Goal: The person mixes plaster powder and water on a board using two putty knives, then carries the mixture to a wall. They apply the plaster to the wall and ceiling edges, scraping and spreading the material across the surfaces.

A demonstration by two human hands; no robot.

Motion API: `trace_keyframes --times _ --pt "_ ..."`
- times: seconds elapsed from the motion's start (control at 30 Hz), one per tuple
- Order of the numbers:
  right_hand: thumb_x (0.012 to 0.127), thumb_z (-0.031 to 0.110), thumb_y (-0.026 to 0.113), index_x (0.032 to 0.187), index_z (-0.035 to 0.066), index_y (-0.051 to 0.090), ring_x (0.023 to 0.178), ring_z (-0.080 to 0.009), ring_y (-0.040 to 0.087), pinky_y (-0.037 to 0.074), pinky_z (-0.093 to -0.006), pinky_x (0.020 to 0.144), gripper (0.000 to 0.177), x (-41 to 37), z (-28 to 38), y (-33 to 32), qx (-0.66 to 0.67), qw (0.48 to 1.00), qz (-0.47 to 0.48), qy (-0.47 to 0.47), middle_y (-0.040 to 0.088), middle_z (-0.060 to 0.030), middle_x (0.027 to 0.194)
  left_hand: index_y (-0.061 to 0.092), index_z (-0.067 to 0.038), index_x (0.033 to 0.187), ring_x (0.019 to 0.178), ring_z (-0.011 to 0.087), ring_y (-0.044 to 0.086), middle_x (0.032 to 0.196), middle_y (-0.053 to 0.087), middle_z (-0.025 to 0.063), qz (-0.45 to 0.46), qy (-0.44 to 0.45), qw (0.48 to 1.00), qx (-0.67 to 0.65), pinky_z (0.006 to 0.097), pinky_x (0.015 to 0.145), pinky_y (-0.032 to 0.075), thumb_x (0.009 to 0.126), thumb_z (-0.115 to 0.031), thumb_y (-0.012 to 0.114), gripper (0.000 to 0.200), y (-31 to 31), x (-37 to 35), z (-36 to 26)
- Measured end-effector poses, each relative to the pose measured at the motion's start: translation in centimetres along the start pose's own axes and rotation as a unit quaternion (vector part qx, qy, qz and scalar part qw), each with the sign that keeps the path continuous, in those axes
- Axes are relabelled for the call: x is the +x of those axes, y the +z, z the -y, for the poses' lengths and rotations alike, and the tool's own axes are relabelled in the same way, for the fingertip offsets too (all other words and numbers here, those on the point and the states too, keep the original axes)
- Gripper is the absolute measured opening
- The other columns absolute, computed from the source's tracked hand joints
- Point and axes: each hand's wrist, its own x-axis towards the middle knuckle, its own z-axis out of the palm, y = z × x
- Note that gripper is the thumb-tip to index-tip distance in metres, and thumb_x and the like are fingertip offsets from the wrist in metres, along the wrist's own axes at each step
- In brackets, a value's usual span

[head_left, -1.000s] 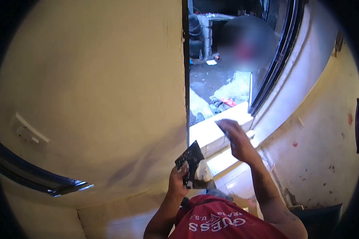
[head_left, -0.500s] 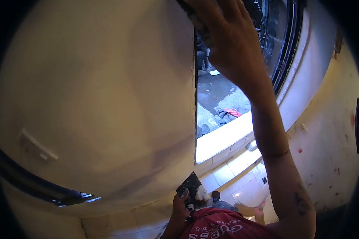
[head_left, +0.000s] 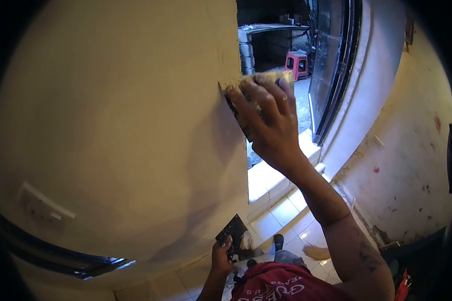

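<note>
My right hand (head_left: 273, 115) is raised at the wall's edge by the doorway, its fingers spread over a wide flat scraper (head_left: 240, 82). The scraper's blade lies close to the wall corner, and pale smears mark the fingers. Low in view, my left hand (head_left: 221, 257) grips a second flat scraper (head_left: 233, 229) with a dark, square-cornered blade. A dab of white putty (head_left: 247, 241) sits on that blade. The smooth cream wall (head_left: 135, 125) fills the left side, with the shadow of my arm across it.
Beyond the doorway are a red stool (head_left: 297, 65) and a block-built counter (head_left: 271, 28). A dark-framed door (head_left: 331, 65) stands at its right. Below are the white threshold (head_left: 273, 173) and floor tiles (head_left: 281, 213). A stained wall (head_left: 407, 175) curves along the right, and a broom-like bundle (head_left: 316, 252) lies on the floor.
My right hand has come down from the top of the view and left to the wall's edge, with its scraper now in sight. The view through the doorway has shifted; my left hand stays low.
</note>
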Motion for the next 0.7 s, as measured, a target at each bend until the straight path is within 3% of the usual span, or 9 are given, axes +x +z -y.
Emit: trace_keyframes --times 0.1,0.23,0.33,0.37,0.4,0.47,0.57,0.67,0.7 --pt "0.072 0.011 0.066 0.132 0.019 0.044 0.119 -0.0286 0.041 0.026 -0.0589 0.1 0.065 -2.1 0.8 -0.1 0.034 0.998 0.053 0.007 0.046 -0.0083 0.122 0.056 -0.003 0.105 0.088 0.0198 0.064 0.097 0.063 0.0074 -0.002 -0.128 0.948 -0.29 0.0377 0.075 0.055 0.092 -0.018 0.055 0.021 0.4 -0.4 -1.3" --pt "0.077 0.009 0.066 0.128 0.019 0.048 0.113 -0.0306 0.046 0.032 -0.0555 0.097 0.056 -2.8 0.1 -2.3 0.085 0.989 0.121 0.027 0.046 -0.0103 0.121 0.059 -0.001 0.104 0.08 0.0155 0.062 0.091 0.064 0.0058 -0.023 -0.148 0.945 -0.292 0.0316 0.071 0.051 0.09 -0.016 0.056 0.02 0.6 -0.4 0.4" --pt "0.077 0.007 0.065 0.123 0.017 0.051 0.109 -0.0306 0.049 0.039 -0.0485 0.093 0.049 1.8 -3.8 -3.5 0.16 0.987 -0.001 0.025 0.047 -0.0105 0.119 0.059 -0.002 0.105 0.081 0.0146 0.062 0.091 0.064 0.0057 -0.032 -0.122 0.971 -0.204 0.0309 0.072 0.05 0.09 -0.015 0.056 0.02 0.8 -1.0 0.1" --pt "0.077 0.005 0.064 0.122 0.016 0.052 0.109 -0.0304 0.05 0.042 -0.0452 0.091 0.048 4.6 -4.9 -4.6 0.124 0.991 -0.044 0.0 0.047 -0.0106 0.12 0.058 -0.001 0.104 0.082 0.0147 0.062 0.093 0.063 0.006 -0.057 -0.15 0.931 -0.327 0.0313 0.072 0.051 0.09 -0.015 0.055 0.02 1.7 -1.1 -0.7" --pt "0.077 0.003 0.064 0.121 0.015 0.053 0.108 -0.0301 0.05 0.044 -0.0419 0.089 0.046 7.7 -5.9 -5.7 0.088 0.992 -0.086 -0.023 0.048 -0.0107 0.12 0.058 -0.001 0.105 0.083 0.0153 0.062 0.094 0.063 0.0063 -0.052 -0.147 0.936 -0.315 0.0319 0.072 0.051 0.09 -0.015 0.055 0.021 1.7 -0.9 -0.5" --pt "0.074 0.003 0.067 0.126 0.017 0.049 0.11 -0.0294 0.049 0.04 -0.0471 0.093 0.057 12.9 -8.6 -6.0 0.079 0.983 -0.133 -0.097 0.047 -0.0101 0.123 0.057 0.0 0.105 0.084 0.0165 0.062 0.095 0.063 0.0069 -0.044 -0.142 0.946 -0.288 0.0333 0.071 0.052 0.091 -0.015 0.054 0.021 1.1 -0.9 0.4" --pt "0.082 -0.005 0.053 0.133 0.012 0.041 0.12 -0.0326 0.039 0.036 -0.0451 0.098 0.055 17.2 -8.1 -8.0 0.054 0.998 -0.004 -0.038 0.037 -0.0126 0.133 0.056 0.0 0.107 0.085 0.018 0.063 0.095 0.062 0.0076 -0.069 -0.139 0.938 -0.311 0.0345 0.071 0.054 0.091 -0.015 0.053 0.022 1.8 -1.0 -0.2" --pt "0.084 -0.001 0.053 0.136 0.016 0.037 0.124 -0.0348 0.036 0.031 -0.0513 0.103 0.058 17.1 -8.9 -5.7 0.028 0.999 0.001 -0.03 0.035 -0.0115 0.137 0.055 0.0 0.108 0.086 0.0185 0.063 0.095 0.063 0.008 -0.076 -0.148 0.942 -0.292 0.0344 0.072 0.054 0.091 -0.015 0.053 0.023 2.1 -1.5 -1.6" --pt "0.075 -0.007 0.061 0.125 0.016 0.05 0.113 -0.0308 0.049 0.044 -0.0437 0.091 0.056 16.5 -9.0 -4.0 -0.001 0.984 -0.142 -0.107 0.049 -0.0117 0.125 0.055 0.0 0.108 0.087 0.0199 0.063 0.097 0.063 0.0086 -0.077 -0.128 0.961 -0.232 0.036 0.075 0.054 0.09 -0.014 0.054 0.023 1.9 -1.4 -0.9"
